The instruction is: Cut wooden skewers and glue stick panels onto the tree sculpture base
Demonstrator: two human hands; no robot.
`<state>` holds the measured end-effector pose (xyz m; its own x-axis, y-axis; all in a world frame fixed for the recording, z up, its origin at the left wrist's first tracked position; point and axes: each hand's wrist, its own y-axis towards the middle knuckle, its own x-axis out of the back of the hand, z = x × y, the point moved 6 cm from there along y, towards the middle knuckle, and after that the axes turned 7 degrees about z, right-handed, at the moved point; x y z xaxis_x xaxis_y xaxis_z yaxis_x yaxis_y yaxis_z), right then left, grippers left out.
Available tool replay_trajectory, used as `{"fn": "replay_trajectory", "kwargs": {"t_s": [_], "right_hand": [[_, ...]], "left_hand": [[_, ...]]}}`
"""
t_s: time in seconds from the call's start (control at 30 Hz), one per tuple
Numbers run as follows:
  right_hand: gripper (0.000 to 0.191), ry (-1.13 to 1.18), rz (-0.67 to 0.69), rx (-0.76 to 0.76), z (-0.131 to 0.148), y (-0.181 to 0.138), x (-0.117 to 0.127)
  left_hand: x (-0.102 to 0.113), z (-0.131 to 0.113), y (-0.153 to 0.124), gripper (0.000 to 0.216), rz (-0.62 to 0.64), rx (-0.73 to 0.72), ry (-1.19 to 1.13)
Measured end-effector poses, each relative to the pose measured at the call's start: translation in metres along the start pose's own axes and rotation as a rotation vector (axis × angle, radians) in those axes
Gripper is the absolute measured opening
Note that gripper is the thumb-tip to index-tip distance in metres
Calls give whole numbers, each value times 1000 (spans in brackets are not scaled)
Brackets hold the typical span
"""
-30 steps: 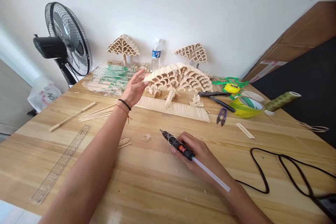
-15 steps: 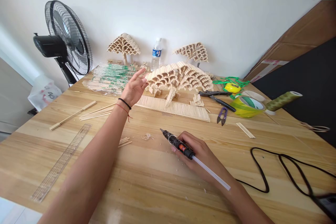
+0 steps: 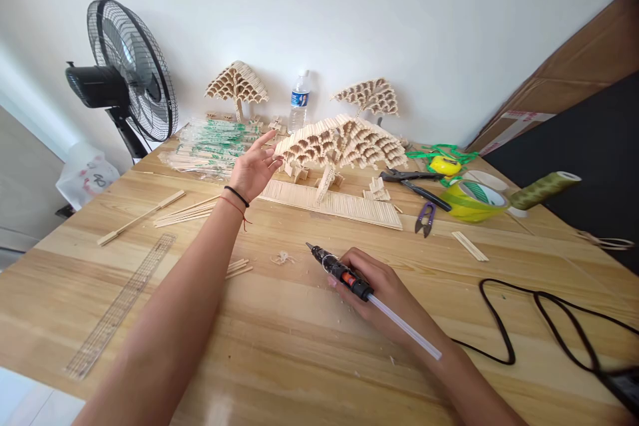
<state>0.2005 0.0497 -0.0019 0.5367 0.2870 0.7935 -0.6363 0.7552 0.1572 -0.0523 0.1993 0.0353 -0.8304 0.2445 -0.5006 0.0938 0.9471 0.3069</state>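
My left hand [image 3: 254, 170] is stretched out with fingers spread, its fingertips at the left edge of a wooden stick canopy model [image 3: 342, 141]. That model stands on a flat base of sticks [image 3: 332, 202]. My right hand [image 3: 377, 289] lies on the table and is closed round a black and orange glue gun [image 3: 339, 271] with a clear glue stick out the back. The gun's tip points up and to the left, away from the model.
Two smaller stick canopies [image 3: 237, 84] [image 3: 367, 96] and a water bottle [image 3: 298, 102] stand by the wall. Packs of chopsticks [image 3: 212, 146], loose sticks [image 3: 182, 213], a clear ruler [image 3: 120, 306], pliers [image 3: 417, 186], purple snips [image 3: 425, 217], tape rolls [image 3: 472, 201], a black cord [image 3: 539, 319] and a fan [image 3: 124, 76] surround me.
My left hand has shifted slightly at the canopy's left edge, and the canopy has tilted a little. The right hand and glue gun have stayed put.
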Motion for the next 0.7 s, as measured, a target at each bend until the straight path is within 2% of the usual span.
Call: {"fn": "replay_trajectory", "kwargs": {"t_s": [0.1, 0.2, 0.37, 0.43, 0.7], "right_hand": [[16, 0, 5, -7, 1, 0, 0], [16, 4, 3, -7, 2, 0, 1], [18, 9, 0, -14, 0, 1, 1], [18, 16, -6, -13, 0, 1, 1], [17, 35, 1, -16, 1, 0, 1]], "left_hand": [[2, 1, -1, 48, 26, 13, -10], [10, 2, -1, 42, 0, 24, -23], [36, 6, 1, 12, -244, 14, 45], [42, 8, 1, 14, -297, 9, 82], [34, 12, 1, 15, -256, -11, 155]]}}
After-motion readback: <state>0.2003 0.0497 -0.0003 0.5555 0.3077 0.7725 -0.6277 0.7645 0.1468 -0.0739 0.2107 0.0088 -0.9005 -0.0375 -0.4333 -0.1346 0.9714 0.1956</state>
